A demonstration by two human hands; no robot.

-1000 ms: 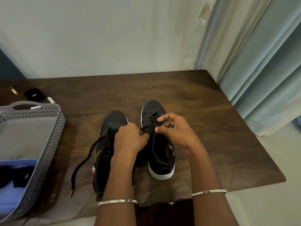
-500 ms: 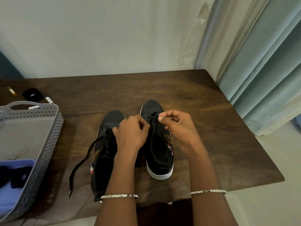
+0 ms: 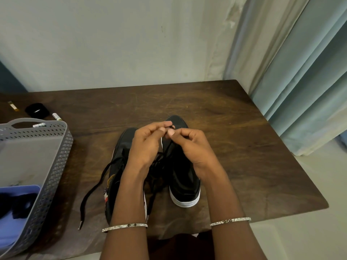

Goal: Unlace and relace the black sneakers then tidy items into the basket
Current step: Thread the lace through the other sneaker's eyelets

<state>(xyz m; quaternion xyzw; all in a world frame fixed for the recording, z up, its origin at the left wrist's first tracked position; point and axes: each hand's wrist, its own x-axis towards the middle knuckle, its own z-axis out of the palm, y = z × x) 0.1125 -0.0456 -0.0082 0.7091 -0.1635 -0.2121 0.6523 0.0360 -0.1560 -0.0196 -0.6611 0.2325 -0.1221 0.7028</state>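
The dark wooden table (image 3: 234, 132) lay bare from 12 round to 3 o'clock of the shoes, with its right edge close to the curtain (image 3: 300, 81). The grey basket (image 3: 58, 166) sat at 9 o'clock, apart from them and cut off by the picture's left border. The left sneaker (image 3: 122, 145) and right sneaker (image 3: 185, 177) stood side by side near the front edge, toes toward 12. Since half a second before, both hands had risen toward the right sneaker's toe. The left hand (image 3: 148, 147) and right hand (image 3: 195, 149), fingers curled and fingertips meeting, pinched its lace (image 3: 170, 127). The loose lace end (image 3: 93, 186) trailed toward 7 o'clock.
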